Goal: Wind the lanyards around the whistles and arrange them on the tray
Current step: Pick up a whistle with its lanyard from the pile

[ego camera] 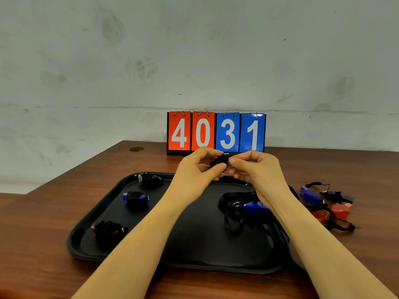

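Both hands up over the far edge of the tray [86, 240]. Left hand [195, 167] pinches a black-wrapped whistle [220, 161]; right hand [253, 167] pinches the same bundle from the other side, likely tucking the cord end so the wrap holds. Three wound whistles line the tray's left side, spaced apart. A blue whistle [253, 207] with loose lanyard lies on the tray's right. Unwound pile [328, 203] sits right of the tray, within reach.

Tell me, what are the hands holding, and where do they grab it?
Both hold one black whistle wound in its lanyard, above the tray. The left hand pinches its left side, the right hand its right side.
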`<state>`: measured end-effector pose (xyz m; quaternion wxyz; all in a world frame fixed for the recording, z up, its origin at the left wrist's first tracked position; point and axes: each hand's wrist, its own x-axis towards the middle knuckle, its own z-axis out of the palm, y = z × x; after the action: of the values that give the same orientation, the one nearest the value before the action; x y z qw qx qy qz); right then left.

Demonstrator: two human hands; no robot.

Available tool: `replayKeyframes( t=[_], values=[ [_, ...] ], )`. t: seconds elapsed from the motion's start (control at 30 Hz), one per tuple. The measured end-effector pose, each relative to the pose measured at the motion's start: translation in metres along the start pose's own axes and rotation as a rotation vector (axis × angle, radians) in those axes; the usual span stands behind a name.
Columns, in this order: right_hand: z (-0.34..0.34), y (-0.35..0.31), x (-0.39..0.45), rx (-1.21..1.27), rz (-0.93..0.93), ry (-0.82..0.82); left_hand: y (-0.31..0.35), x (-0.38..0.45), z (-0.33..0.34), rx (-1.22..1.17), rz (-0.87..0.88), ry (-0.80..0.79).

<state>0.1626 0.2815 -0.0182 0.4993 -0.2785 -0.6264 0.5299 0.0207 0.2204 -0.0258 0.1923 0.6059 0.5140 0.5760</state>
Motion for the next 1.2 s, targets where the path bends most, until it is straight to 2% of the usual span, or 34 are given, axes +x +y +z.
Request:
replayKeyframes(
  t=[0.33,0.43,0.63,0.87,1.2],
  values=[
    [0.000,-0.001,0.000,0.068,0.011,-0.020,0.001,0.000,0.002,0.028,0.010,0.017],
    [0.000,-0.001,0.000,-0.010,-0.028,-0.016,-0.001,0.000,0.003,0.072,0.026,0.012],
    [0.003,0.002,0.000,-0.056,-0.058,0.022,-0.005,-0.002,0.003,0.244,0.151,0.036],
    [0.009,0.003,-0.005,-0.025,-0.102,0.070,-0.009,-0.002,0.006,0.178,0.113,-0.027],
    [0.009,0.001,-0.007,-0.059,-0.174,0.047,-0.008,-0.001,0.005,0.115,0.083,-0.063]
  ],
)
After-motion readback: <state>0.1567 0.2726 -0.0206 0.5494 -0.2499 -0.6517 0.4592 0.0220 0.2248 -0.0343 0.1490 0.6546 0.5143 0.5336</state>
